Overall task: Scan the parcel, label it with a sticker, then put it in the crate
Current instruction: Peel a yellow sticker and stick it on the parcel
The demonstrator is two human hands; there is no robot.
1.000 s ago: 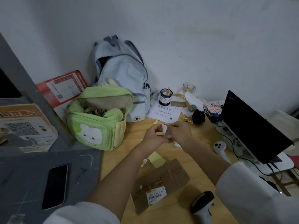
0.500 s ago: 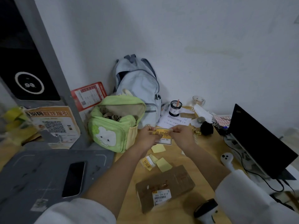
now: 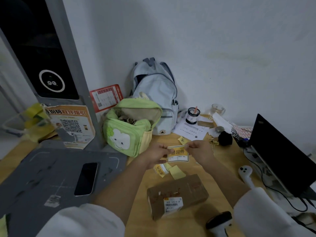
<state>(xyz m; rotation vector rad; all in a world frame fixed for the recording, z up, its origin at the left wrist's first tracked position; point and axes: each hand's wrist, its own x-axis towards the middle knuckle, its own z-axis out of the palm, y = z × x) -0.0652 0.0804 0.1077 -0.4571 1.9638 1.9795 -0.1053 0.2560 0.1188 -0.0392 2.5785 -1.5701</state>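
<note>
A yellow-and-white sticker with black characters hangs in the air between my hands, above the wooden table. My left hand pinches its left edge and my right hand pinches its top right corner. Below my hands lies the brown cardboard parcel, flat on the table, with a white barcode label on its near side. A barcode scanner lies at the bottom edge, near my right sleeve. No crate is in view.
Sticker scraps and backing papers lie between hands and parcel. A green bag and a pale blue backpack stand at the back. An open laptop and a white controller are right. A phone rests on the grey scanning stand at left.
My hands went from working something small together to holding the sticker spread out between them. The view tilted up and shifted left, so the scanning stand's dark screen now shows.
</note>
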